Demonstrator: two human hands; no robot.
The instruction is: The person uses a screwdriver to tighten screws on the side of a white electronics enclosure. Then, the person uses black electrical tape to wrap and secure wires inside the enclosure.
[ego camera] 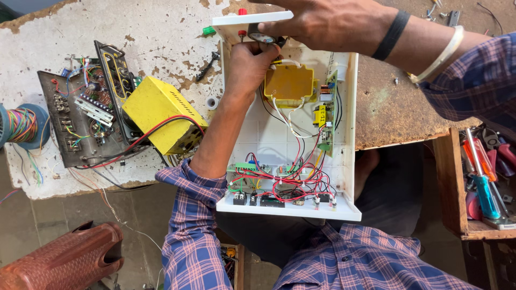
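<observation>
An open white box (349,134) lies on the bench in front of me. It holds a yellow transformer (290,83), a narrow circuit board (325,115) and a tangle of red and black wires (285,185). My right hand (322,21) reaches in from the right and pinches a small round meter (262,36) at the box's far wall. My left hand (250,64) is inside the box, its fingers closed against the back of that meter. A red terminal (242,12) sits on the far wall beside it.
At left on the white bench top (161,32) are an opened metal chassis (86,113) full of parts, a yellow casing (161,115) and a spool of coloured wire (21,126). A wooden tray (449,177) of screwdrivers (484,188) stands at right. A brown bag (64,260) is on the floor.
</observation>
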